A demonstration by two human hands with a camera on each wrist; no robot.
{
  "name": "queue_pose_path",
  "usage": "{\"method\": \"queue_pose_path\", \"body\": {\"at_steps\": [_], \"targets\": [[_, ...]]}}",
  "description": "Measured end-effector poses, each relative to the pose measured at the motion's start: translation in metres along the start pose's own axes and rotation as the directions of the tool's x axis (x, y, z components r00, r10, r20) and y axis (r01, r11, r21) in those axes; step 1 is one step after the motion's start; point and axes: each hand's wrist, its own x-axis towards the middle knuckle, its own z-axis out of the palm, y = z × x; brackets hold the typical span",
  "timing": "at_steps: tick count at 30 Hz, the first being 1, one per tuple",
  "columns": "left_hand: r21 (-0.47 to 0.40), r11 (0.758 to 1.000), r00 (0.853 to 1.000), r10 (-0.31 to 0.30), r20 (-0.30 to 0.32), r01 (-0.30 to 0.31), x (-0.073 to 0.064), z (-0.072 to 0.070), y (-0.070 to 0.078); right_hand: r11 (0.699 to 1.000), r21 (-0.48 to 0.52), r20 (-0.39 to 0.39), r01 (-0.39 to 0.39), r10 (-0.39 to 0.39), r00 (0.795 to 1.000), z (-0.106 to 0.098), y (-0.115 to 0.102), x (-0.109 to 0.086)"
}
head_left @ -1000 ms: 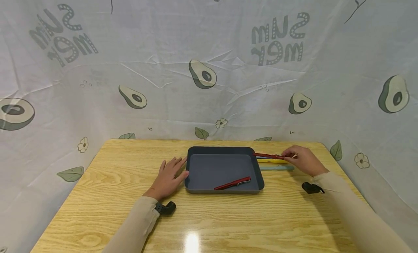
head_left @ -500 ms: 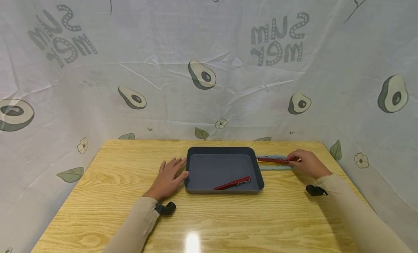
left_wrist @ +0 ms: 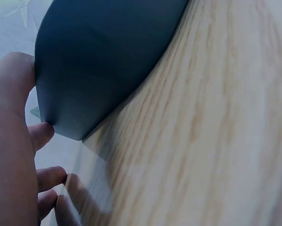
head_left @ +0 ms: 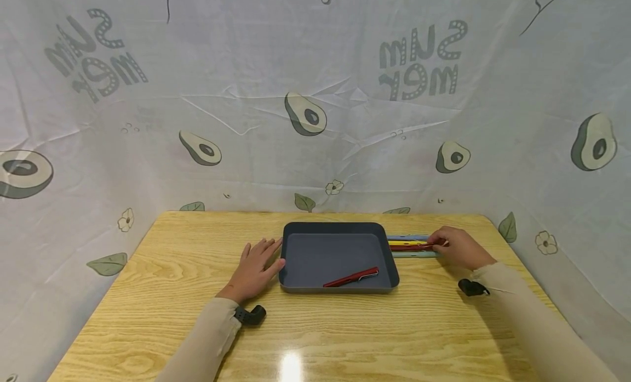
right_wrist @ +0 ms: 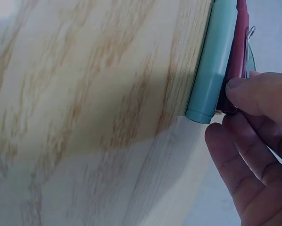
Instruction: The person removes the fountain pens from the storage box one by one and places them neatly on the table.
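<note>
Between thumb and fingers my right hand (head_left: 459,247) pinches a dark red pen (head_left: 408,248) with a metal clip, low over the table right of the tray. It lies between a yellow pen (head_left: 405,243) and a pale green pen (head_left: 413,255); a blue pen (head_left: 406,237) is farthest back. The right wrist view shows the green pen (right_wrist: 211,66) close beside the red pen (right_wrist: 236,61). My left hand (head_left: 252,268) rests with spread fingers at the left wall of the dark grey tray (head_left: 283,261), touching it. Inside the tray another red pen (head_left: 351,277) lies slanted near the front.
The wooden table (head_left: 315,332) carries the tray near its back edge. Behind it hangs a pale patterned curtain (head_left: 256,146). A dark wrist device (head_left: 251,315) is strapped on the left wrist, another dark device (head_left: 472,287) on the right.
My right hand has brought the red pen from the back of the row toward the front, past the blue and yellow pens, down beside the green one. The left hand stays in place.
</note>
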Motion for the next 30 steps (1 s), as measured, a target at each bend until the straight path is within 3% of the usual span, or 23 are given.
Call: {"method": "queue_pose_path", "body": {"at_steps": [13, 30], "targets": [[-0.004, 1.000, 0.999, 0.020, -0.029, -0.020, -0.001, 0.002, 0.001, 1.000, -0.018, 0.017, 0.009, -0.009, 1.000, 0.003, 0.000, 0.000], [0.001, 1.000, 1.000, -0.008, 0.011, 0.008, 0.001, 0.000, 0.002, 1.000, -0.023, -0.003, -0.012, 0.012, 1.000, -0.009, -0.009, -0.006]]}}
